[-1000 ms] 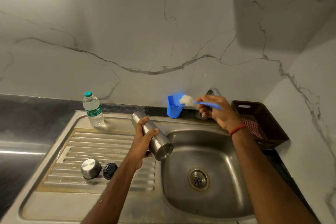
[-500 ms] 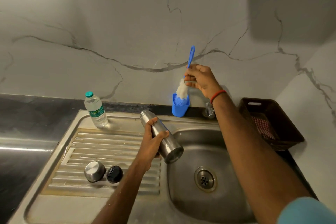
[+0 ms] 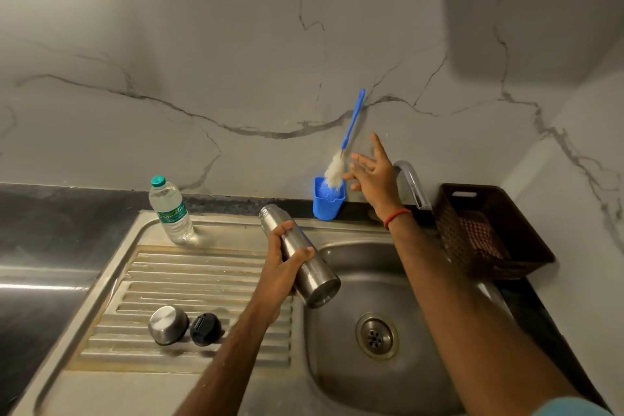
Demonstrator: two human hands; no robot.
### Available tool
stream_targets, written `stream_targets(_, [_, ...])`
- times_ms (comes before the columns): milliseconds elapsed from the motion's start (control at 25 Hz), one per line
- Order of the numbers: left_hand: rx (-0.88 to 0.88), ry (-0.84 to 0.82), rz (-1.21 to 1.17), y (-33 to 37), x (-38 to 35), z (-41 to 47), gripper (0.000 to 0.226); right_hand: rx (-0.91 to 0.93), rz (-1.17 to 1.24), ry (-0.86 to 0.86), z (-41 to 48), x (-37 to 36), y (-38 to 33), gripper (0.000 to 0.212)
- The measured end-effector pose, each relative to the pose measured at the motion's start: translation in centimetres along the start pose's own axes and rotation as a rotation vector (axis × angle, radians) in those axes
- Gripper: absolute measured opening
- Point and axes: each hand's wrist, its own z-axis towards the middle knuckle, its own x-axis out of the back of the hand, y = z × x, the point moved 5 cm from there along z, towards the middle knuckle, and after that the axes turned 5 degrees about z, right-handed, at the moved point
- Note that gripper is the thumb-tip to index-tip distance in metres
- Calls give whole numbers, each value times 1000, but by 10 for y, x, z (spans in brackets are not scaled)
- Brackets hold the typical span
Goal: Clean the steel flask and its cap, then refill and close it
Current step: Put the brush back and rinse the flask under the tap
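The left hand (image 3: 280,272) grips the flask (image 3: 315,280), fingers clamped round its middle. The flask is tilted over the sink's (image 3: 341,365) left rim, its base toward the basin. The right hand (image 3: 374,176) hangs with fingers spread apart and holds nothing, just right of the brush (image 3: 351,121) standing in the cup (image 3: 327,208). The cap (image 3: 167,324) and stopper (image 3: 205,329) lie side by side on the near drainboard (image 3: 189,280), and the bottle (image 3: 172,213) stands at its far edge.
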Motion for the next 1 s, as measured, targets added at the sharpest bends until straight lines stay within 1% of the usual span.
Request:
stream_targets(80, [-42,-22,46,3,-5,-6,64,-37,-4,24,-23,13,-2,57])
stream_targets(120, [-73,-49,83,5,-8,-9,67,-79,-8,6,-36,17,-2,46])
stream_targets(160, [-115,-87,121,7,-12,-11,69,-126,-13,-35,-51,20,1,38])
stream_targets(200, [-166,-134,152,9,-15,-14,71,-170,-20,-95,-69,20,6,34])
stream_targets(240, [-220,-186,176,11,-20,-17,72,-205,-33,-163,-87,19,11,36])
stream_targets(320, [-295,-274,234,13,-30,-23,72,-271,-41,-303,-119,14,19,50])
stream_targets(360, [-318,-308,277,12,-36,-26,72,-304,-28,-349,-133,14,22,59])
stream_targets(440, [-351,-347,358,6,-48,-33,75,-342,-6,-384,-153,18,25,67])
stream_targets(600, [-409,-378,395,-6,-63,-44,71,-317,83,-361,-181,40,25,72])
stream_targets(680, [-440,-418,444,-6,-74,-51,73,-304,105,-351,-190,50,21,70])
stream_targets(760, [-465,-436,507,-4,-83,-56,87,-301,138,-299,-195,59,16,63])
stream_targets(840, [-503,-444,556,-3,-91,-57,107,-302,159,-233,-194,68,12,55])
stream_targets(920, [-520,-447,572,-3,-94,-54,123,-302,145,-190,-192,73,9,52])
stream_targets(1000, [-522,-442,560,-2,-96,-49,123,-303,128,-141,-189,77,12,55])
